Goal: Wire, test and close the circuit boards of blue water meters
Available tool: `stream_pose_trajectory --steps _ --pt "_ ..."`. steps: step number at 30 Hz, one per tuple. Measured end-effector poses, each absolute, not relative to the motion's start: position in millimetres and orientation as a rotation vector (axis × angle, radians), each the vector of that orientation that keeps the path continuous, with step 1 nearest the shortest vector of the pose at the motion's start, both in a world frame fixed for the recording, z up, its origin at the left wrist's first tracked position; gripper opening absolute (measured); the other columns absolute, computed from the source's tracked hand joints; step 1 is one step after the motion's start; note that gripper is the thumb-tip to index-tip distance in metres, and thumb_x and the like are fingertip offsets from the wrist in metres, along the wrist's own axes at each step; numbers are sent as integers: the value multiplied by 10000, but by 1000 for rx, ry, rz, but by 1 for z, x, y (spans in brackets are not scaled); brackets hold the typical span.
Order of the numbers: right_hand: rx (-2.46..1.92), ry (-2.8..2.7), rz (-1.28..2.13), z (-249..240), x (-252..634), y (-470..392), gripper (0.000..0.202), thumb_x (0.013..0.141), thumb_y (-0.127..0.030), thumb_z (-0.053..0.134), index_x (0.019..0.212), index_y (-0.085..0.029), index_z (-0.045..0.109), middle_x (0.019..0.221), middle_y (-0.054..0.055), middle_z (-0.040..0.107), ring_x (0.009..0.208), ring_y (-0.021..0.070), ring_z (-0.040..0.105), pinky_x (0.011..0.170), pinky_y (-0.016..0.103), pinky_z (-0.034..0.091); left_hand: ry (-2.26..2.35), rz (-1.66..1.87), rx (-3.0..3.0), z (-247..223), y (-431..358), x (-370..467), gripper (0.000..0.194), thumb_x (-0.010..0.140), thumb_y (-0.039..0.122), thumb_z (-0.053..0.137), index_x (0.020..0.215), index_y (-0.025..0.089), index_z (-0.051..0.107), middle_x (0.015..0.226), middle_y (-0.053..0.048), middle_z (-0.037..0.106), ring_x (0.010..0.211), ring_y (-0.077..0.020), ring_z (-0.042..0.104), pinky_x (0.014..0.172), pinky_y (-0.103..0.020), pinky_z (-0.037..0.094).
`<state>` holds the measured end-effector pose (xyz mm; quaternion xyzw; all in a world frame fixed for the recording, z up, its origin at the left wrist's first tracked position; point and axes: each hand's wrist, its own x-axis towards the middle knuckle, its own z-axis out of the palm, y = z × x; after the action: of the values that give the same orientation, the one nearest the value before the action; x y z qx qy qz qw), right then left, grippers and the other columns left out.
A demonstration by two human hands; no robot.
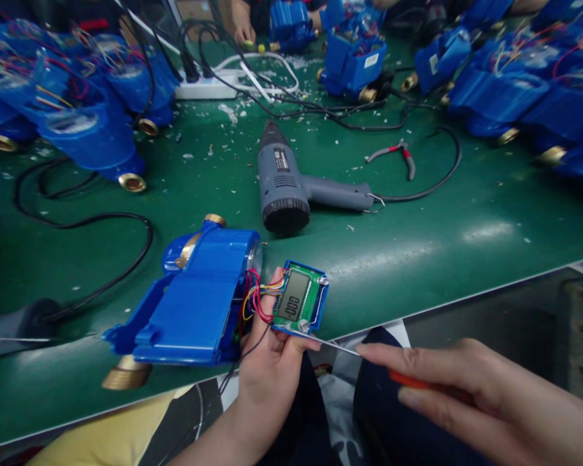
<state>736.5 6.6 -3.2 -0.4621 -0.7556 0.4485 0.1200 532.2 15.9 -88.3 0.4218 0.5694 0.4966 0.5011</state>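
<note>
A green circuit board with an LCD display (295, 299), set in a blue frame, rests in my left hand (272, 362), whose fingers are closed around its edges. The screen shows dark digits. Red, yellow and white wires (255, 294) run from the board to a blue water meter (189, 310) with brass ends, lying on its side just left of it. My right hand (461, 382) grips a screwdriver (408, 378) by its orange handle. The thin metal shaft reaches left to the board's lower edge, by a screw corner; whether its tip touches is unclear.
A grey heat gun (284, 181) lies mid-table on the green mat (418, 239). Behind it are red-handled pliers (398, 155), black cables and a white power strip (206, 87). Several blue meters (87, 129) crowd both sides. Another person's hand (243, 29) shows at the far edge.
</note>
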Motion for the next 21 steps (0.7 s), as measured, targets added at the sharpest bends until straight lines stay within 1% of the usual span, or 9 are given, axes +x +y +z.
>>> stream_pose_trajectory --steps 2,5,8,10,12,15,17,19,21 --pt "-1337 -2213 1323 -11 738 0 457 930 -188 479 1351 -360 521 971 -29 732 735 112 701 668 138 545 1357 1205 1009 -88 16 532 717 656 97 658 1339 237 493 1208 -41 674 1043 -191 668 874 -215 537" --pt "-1335 -2288 1206 -22 741 -9 496 927 -137 436 1395 -296 480 881 21 725 676 119 692 611 152 545 1339 1204 1000 -88 17 532 705 660 86 649 1336 222 499 1132 -43 708 987 -193 691 856 -233 557" --pt "-1336 -2340 1059 -29 743 -15 488 930 -137 418 1397 -263 482 809 44 704 610 124 671 550 157 535 1336 1225 974 -87 18 534 704 646 82 656 1324 208 513 1040 -33 736 859 -170 715 823 -223 567" --pt "-1323 -2344 1010 -32 743 -18 483 937 -145 410 1402 -259 477 805 48 702 602 126 669 552 164 541 1342 1251 942 -86 19 536 732 618 73 661 1322 212 513 1033 -25 736 753 -138 712 778 -191 568" --pt "-1313 -2321 1009 -33 743 -19 484 944 -146 405 1410 -260 466 818 47 708 624 129 678 576 172 553 1347 1284 910 -85 19 537 773 590 61 662 1327 228 501 1064 -16 727 685 -109 694 695 -148 563" --pt "-1294 -2251 1111 -27 742 -14 501 945 -142 433 1421 -298 442 884 14 727 699 127 701 645 169 568 1367 1294 880 -86 19 536 812 576 63 683 1339 248 475 1108 -13 711 673 -100 684 622 -127 549" --pt "-1266 -2180 1170 -19 741 -6 510 940 -149 487 1399 -369 454 926 -38 734 722 110 707 644 134 560 1396 1282 894 -88 18 535 813 581 80 717 1336 251 470 1126 -17 702 742 -112 696 666 -130 548" --pt "-1211 -2107 1189 -11 740 3 515 930 -155 533 1358 -437 480 908 -90 732 689 87 701 624 98 547 1423 1284 905 -91 16 534 806 580 97 747 1324 243 472 1128 -22 699 828 -128 702 724 -136 546" --pt "-1170 -2089 1207 -4 739 9 515 935 -157 530 1351 -457 479 919 -103 730 715 82 704 666 94 548 1442 1300 904 -94 14 533 807 573 104 763 1315 230 470 1122 -30 699 884 -142 702 765 -143 543"
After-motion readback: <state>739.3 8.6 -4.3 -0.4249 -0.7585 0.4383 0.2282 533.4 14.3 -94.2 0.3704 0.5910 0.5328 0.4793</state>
